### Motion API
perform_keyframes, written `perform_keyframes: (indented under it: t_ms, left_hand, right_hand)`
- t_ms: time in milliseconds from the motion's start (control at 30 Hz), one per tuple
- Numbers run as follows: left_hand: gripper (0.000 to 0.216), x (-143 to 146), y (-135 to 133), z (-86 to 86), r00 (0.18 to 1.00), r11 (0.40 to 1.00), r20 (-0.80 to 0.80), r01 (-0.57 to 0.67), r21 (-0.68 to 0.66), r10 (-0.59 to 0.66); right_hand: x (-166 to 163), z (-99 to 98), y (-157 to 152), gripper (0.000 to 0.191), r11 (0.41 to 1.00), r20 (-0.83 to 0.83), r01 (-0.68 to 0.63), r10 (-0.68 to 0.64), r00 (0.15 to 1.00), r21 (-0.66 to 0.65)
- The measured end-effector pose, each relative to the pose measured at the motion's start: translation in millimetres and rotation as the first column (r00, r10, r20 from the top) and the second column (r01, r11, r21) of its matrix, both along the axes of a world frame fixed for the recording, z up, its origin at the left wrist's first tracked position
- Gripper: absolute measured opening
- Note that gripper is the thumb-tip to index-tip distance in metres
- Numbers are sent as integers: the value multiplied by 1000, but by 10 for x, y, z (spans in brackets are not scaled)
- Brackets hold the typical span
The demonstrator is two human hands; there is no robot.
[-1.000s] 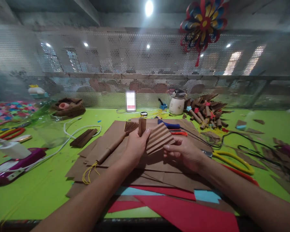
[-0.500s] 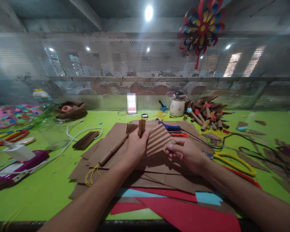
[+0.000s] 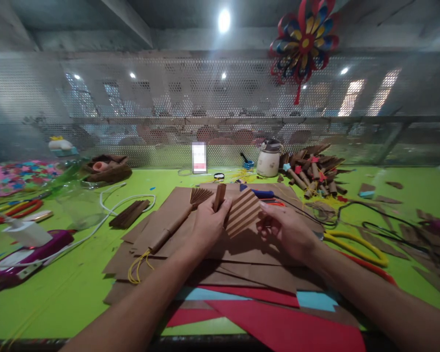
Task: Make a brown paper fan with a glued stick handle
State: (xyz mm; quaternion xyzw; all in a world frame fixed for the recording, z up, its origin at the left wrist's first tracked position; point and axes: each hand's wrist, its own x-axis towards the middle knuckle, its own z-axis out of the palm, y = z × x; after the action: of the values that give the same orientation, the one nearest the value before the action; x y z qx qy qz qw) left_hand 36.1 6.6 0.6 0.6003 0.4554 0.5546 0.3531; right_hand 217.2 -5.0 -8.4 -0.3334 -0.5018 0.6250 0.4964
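I hold a pleated sheet of brown paper [image 3: 242,211] between both hands above a stack of flat brown paper sheets [image 3: 220,254]. My left hand [image 3: 209,226] is closed on the folded, bunched end of the pleats, which sticks up above my fingers. My right hand [image 3: 289,227] pinches the fanned-out right edge of the same sheet. A finished brown paper fan with a rolled handle and yellow tassel [image 3: 168,230] lies on the stack just left of my left hand.
Red and blue paper sheets [image 3: 278,322] lie at the near edge of the green table [image 3: 58,283]. Yellow-handled scissors [image 3: 355,247] lie right of my right hand. A heap of rolled fans [image 3: 311,171], a white jar [image 3: 268,157], cables and a purple tool [image 3: 25,249] surround the stack.
My right hand has slid up along the pleated sheet's right edge, pressing the pleats closer toward my left hand. The bunched end has tilted slightly right.
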Motion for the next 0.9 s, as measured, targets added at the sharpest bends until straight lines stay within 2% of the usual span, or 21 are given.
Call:
perform_keyframes:
  t_ms: [167, 367, 533, 667, 800, 900]
  left_hand:
    - [26, 0, 2, -10, 998, 999, 47, 43, -25, -41]
    - [28, 17, -51, 29, 976, 979, 168, 162, -120, -140]
    - [30, 8, -78, 52, 972, 981, 223, 106, -160, -69]
    - [32, -34, -16, 14, 980, 984, 197, 37, -176, -2]
    - [32, -58, 49, -58, 983, 975, 182, 45, -217, -5]
    - [35, -43, 30, -73, 987, 948, 153, 83, -308, -37]
  right_hand:
    - [0, -11, 22, 32, 1000, 43, 8, -8, 999, 13]
    - [27, -47, 72, 29, 998, 95, 38, -42, 995, 40]
    - [68, -51, 119, 23, 997, 75, 19, -25, 997, 77]
    - [99, 17, 102, 21, 996, 68, 31, -38, 997, 88]
    - [121, 120, 51, 20, 994, 93, 96, -101, 991, 50]
    - [137, 153, 40, 19, 993, 93, 113, -117, 989, 47]
